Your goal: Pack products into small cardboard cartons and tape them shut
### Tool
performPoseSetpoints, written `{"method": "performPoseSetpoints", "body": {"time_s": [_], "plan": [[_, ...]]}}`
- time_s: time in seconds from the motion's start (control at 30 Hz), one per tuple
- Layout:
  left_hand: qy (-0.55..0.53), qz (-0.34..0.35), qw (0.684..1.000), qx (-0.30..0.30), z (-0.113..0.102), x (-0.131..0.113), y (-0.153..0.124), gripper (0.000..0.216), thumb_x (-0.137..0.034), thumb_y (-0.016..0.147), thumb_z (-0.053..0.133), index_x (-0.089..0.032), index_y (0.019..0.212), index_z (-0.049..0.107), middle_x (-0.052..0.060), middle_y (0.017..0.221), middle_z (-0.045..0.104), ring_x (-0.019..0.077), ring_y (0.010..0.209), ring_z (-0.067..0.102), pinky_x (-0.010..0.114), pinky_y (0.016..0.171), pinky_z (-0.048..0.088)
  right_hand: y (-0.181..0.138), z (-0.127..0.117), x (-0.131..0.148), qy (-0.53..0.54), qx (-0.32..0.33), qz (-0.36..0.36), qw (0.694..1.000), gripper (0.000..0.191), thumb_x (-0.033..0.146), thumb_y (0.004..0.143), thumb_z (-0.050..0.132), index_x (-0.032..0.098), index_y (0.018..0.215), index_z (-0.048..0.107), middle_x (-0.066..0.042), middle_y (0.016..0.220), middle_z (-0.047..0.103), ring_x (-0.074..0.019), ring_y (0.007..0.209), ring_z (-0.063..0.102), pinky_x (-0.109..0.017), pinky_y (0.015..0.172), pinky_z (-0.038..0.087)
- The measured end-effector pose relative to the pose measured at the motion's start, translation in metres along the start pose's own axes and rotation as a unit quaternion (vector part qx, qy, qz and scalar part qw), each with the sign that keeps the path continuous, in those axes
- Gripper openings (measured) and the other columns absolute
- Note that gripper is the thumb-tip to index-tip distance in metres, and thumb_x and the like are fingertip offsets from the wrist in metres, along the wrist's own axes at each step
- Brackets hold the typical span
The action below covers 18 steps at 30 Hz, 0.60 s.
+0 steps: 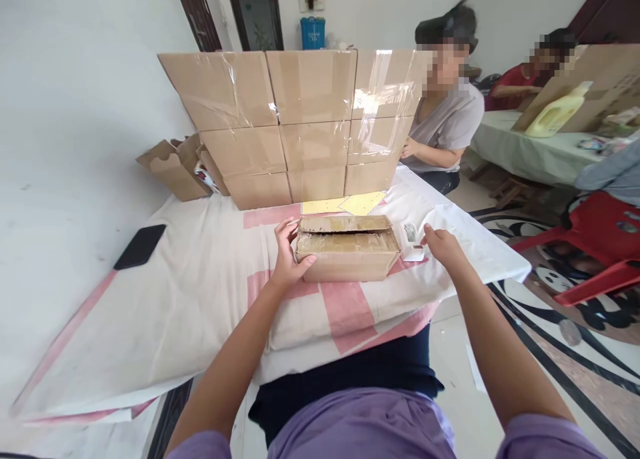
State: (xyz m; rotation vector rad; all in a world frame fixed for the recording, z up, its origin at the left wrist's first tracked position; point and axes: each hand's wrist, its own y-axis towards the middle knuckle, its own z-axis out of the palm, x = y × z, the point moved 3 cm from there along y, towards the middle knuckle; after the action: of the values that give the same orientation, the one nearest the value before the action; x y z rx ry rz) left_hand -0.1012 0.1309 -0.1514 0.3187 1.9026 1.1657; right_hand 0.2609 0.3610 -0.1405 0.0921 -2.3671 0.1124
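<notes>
A small brown cardboard box (347, 252) with its top flaps nearly closed lies on the cloth-covered table (190, 299) in front of me. My left hand (287, 256) grips the box's left end, thumb at the front and fingers over the top edge. My right hand (443, 244) hovers just right of the box, fingers curled over a small white tape dispenser (413, 242); whether it touches the dispenser is unclear.
A wall of stacked taped cartons (300, 119) stands at the table's far side, with open cartons (175, 166) to its left. A black phone (140, 246) lies at the left. A person (445, 126) sits beyond the table; red chairs (595, 246) stand at the right.
</notes>
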Motion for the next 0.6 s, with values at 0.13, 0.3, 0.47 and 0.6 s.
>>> {"method": "performPoseSetpoints", "body": {"time_s": [0.13, 0.3, 0.47, 0.6], "plan": [[0.004, 0.003, 1.000, -0.005, 0.002, -0.002, -0.001, 0.078, -0.060, 0.087, 0.070, -0.028, 0.148, 0.033, 0.017, 0.146, 0.032, 0.0348, 0.147, 0.034, 0.054, 0.114, 0.044, 0.001, -0.003, 0.002, 0.048, 0.057, 0.042, 0.996, 0.053, 0.052, 0.099, 0.043, 0.018, 0.070, 0.071, -0.014, 0.108, 0.073, -0.0298, 0.109, 0.064, -0.041, 0.100, 0.050], [-0.005, -0.004, 1.000, -0.002, 0.004, -0.006, -0.001, 0.076, -0.058, 0.088, 0.069, -0.028, 0.148, 0.032, 0.017, 0.147, 0.032, 0.0334, 0.146, 0.035, 0.053, 0.114, 0.044, 0.006, 0.000, 0.010, 0.095, 0.126, 0.103, 0.982, 0.024, 0.038, 0.088, 0.064, 0.018, 0.078, 0.070, -0.013, 0.107, 0.073, -0.0262, 0.097, 0.066, -0.042, 0.085, 0.056], [0.004, -0.022, 1.000, 0.007, 0.004, -0.006, -0.001, 0.074, -0.061, 0.088, 0.067, -0.028, 0.147, 0.035, 0.017, 0.148, 0.031, 0.0341, 0.147, 0.033, 0.055, 0.115, 0.043, 0.009, 0.003, 0.013, 0.128, 0.155, 0.129, 0.971, 0.012, 0.019, 0.073, 0.075, 0.017, 0.080, 0.065, -0.012, 0.093, 0.070, -0.0234, 0.084, 0.064, -0.041, 0.077, 0.059], [0.023, -0.027, 0.999, 0.011, 0.003, -0.008, -0.001, 0.070, -0.058, 0.089, 0.068, -0.028, 0.144, 0.036, 0.017, 0.148, 0.031, 0.0335, 0.146, 0.034, 0.053, 0.112, 0.045, 0.010, -0.002, 0.015, 0.155, 0.181, 0.127, 0.963, 0.011, 0.022, 0.077, 0.070, 0.018, 0.082, 0.061, -0.011, 0.085, 0.066, -0.0221, 0.073, 0.062, -0.047, 0.071, 0.062]]}}
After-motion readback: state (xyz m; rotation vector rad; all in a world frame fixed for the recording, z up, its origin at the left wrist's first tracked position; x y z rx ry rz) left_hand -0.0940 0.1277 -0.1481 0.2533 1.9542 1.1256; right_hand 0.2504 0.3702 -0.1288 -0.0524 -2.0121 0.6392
